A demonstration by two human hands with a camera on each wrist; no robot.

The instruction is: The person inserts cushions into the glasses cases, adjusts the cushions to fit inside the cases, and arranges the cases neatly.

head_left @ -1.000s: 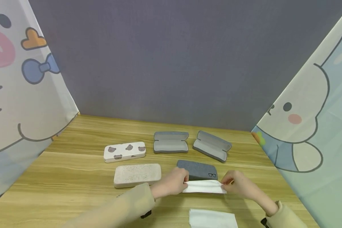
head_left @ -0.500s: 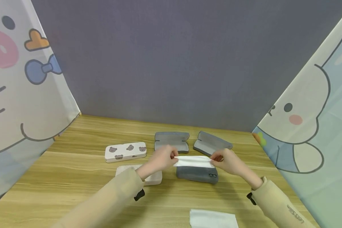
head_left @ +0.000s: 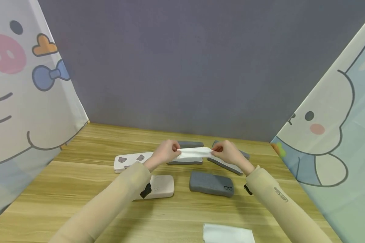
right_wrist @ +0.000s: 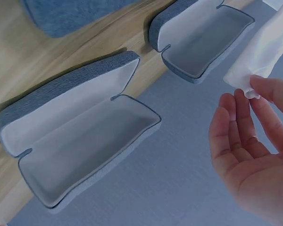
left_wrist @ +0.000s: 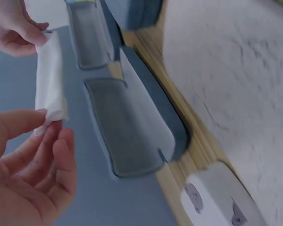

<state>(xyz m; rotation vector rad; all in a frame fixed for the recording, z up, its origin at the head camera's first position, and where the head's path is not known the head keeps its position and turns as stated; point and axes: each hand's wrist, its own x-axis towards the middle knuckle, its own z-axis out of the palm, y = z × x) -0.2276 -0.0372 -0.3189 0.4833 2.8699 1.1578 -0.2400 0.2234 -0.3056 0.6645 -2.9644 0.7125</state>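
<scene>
A folded white cloth [head_left: 194, 153] is stretched out flat between my two hands. My left hand [head_left: 163, 155] pinches its left end between thumb and fingers. At the other end, my right hand [head_left: 229, 156] pinches it the same way. In the head view the cloth is over the left open grey glasses case [head_left: 185, 162], hiding part of it. Both wrist views show the cloth held apart from this case [left_wrist: 127, 127], whose pale-lined inside holds nothing visible. A second open glasses case [head_left: 224, 164] lies to the right, partly behind my right hand.
A closed dark grey glasses case [head_left: 211, 183] with a spectacles mark lies nearer. A beige case [head_left: 163, 185] and a white bear-print case [head_left: 126, 161] are on the left, partly behind my left arm. Another folded white cloth [head_left: 228, 233] lies at the wooden table's front edge.
Both hands have carried the cloth forward and slightly left, from before the closed dark grey case to over the left open case. The cases and the other cloth have stayed in place.
</scene>
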